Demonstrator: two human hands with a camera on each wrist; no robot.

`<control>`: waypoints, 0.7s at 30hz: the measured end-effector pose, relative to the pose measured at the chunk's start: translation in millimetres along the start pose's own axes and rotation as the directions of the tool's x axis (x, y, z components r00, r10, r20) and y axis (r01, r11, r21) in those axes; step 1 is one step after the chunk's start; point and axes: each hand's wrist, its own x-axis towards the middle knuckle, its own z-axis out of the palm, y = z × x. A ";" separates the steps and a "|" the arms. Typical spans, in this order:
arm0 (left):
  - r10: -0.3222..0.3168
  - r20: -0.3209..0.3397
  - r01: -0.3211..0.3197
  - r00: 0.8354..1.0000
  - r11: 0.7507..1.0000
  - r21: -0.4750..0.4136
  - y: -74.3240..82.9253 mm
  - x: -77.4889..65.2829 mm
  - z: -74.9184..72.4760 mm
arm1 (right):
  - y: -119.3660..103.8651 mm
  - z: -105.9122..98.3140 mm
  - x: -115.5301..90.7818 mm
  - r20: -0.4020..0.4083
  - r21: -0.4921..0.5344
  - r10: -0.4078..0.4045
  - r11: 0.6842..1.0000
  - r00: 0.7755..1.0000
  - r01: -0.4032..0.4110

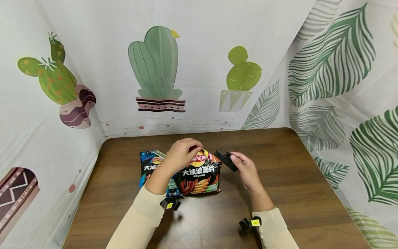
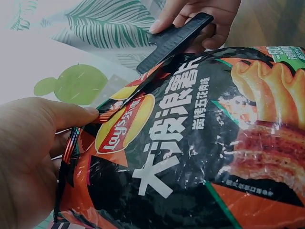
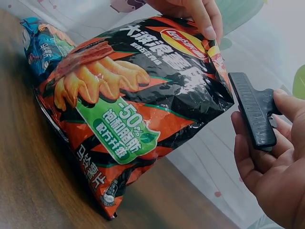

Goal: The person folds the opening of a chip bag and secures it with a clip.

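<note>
A black and orange Lay's potato chip bag (image 1: 200, 177) stands on the table, its printed front facing me. My left hand (image 1: 181, 154) pinches its top edge, which is folded over, as the left wrist view shows. In my right hand (image 1: 247, 170) is a black bag clip (image 3: 255, 110), pinched between thumb and fingers. The clip's long edge is close beside the bag's folded top, at the corner away from my left hand. Part of the bag's top is hidden behind the left fingers in the head view.
A blue chip bag (image 1: 148, 173) lies to the left, partly covered by my left forearm and the black bag. A pale striped strip (image 1: 160, 154) shows at its top. The brown wooden table (image 1: 280, 152) meets a cactus-printed cloth (image 1: 202, 69) behind.
</note>
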 end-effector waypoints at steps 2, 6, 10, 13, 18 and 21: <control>0.001 0.001 -0.001 1.000 1.000 -0.001 0.1 0.2 0.0 | -0.6 1.2 0.1 0.007 -0.009 -0.006 1.000 1.000 0.006; -0.002 0.001 0.002 1.000 1.000 -0.003 0.6 0.0 -0.1 | -0.4 3.5 0.6 0.017 -0.027 -0.024 0.999 1.000 0.025; 0.000 -0.002 0.000 1.000 1.000 0.000 1.1 -0.1 -0.2 | 0.1 4.7 1.3 0.032 -0.054 -0.045 0.997 0.998 0.047; 0.005 -0.003 -0.005 1.000 1.000 -0.001 1.4 0.1 -0.3 | -0.7 5.5 1.6 0.045 -0.070 -0.062 0.995 0.997 0.066; 0.006 -0.003 -0.006 1.000 1.000 -0.007 1.9 1.0 -0.8 | -2.9 7.3 2.0 0.052 -0.084 -0.090 0.992 0.995 0.094; -0.003 0.000 0.003 1.000 1.000 -0.012 3.0 1.2 -1.4 | -3.1 8.8 2.6 0.051 -0.075 -0.115 0.990 0.992 0.119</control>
